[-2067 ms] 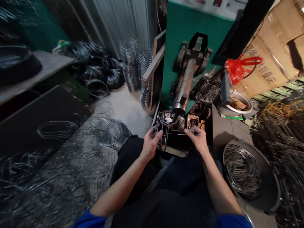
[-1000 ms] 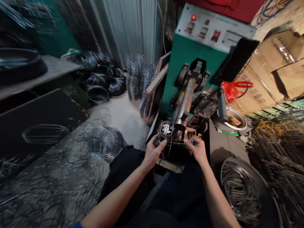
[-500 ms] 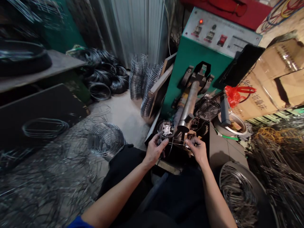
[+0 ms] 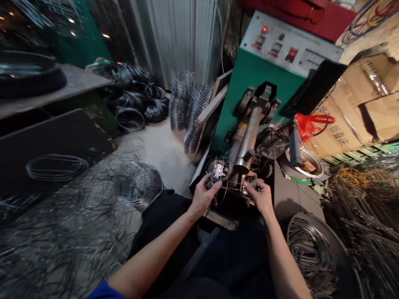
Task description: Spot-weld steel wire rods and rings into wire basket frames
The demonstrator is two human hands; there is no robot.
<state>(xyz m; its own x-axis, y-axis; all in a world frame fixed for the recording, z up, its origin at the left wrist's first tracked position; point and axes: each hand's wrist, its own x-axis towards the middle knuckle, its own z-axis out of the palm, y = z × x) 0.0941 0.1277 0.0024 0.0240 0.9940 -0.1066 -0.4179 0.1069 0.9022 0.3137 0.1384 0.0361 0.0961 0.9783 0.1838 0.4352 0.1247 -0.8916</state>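
Between my two hands is a small wire frame, its thin rods running from one hand to the other. My left hand pinches its left side between thumb and fingers. On the right side, my right hand grips it with thumb and fingertips. The frame sits just below the round end of the steel arm of a green spot welding machine. Which rods belong to the frame and which to the clutter behind it is hard to make out.
Stacks of wire rings stand left of the machine, and a wire coil lies near my left knee. Right are a white bucket, a basin of cut wire and a cardboard box. Loose wire covers the floor at left.
My hands and the wire frame stay almost in place; the right hand has shifted very slightly. Bright sparks now show at the upper left.
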